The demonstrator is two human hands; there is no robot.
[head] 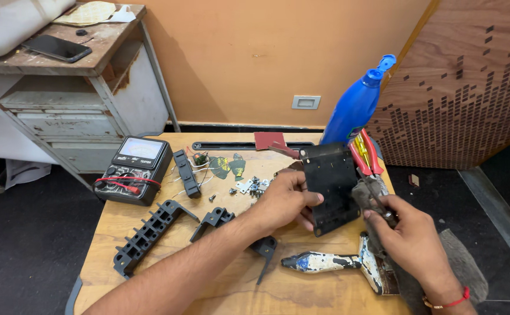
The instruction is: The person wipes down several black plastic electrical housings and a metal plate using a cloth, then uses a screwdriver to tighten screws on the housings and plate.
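Left hand (284, 201) is clamped on the black plate (331, 186), tipping it up on edge over the table's right side so its face meets the tool. Right hand (409, 239) is closed around a thin tool (374, 195), probably a screwdriver, tip at the plate's right edge. Screws (252, 186) and black brackets (150, 236) sit toward the middle. The meter (135, 169) is at the left edge and the blue bottle (357, 105) at the back-right corner. Free room is mostly along the front edge.

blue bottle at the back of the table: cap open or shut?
Open. The blue bottle stands upright, and its flip cap is hinged up and off the nozzle.
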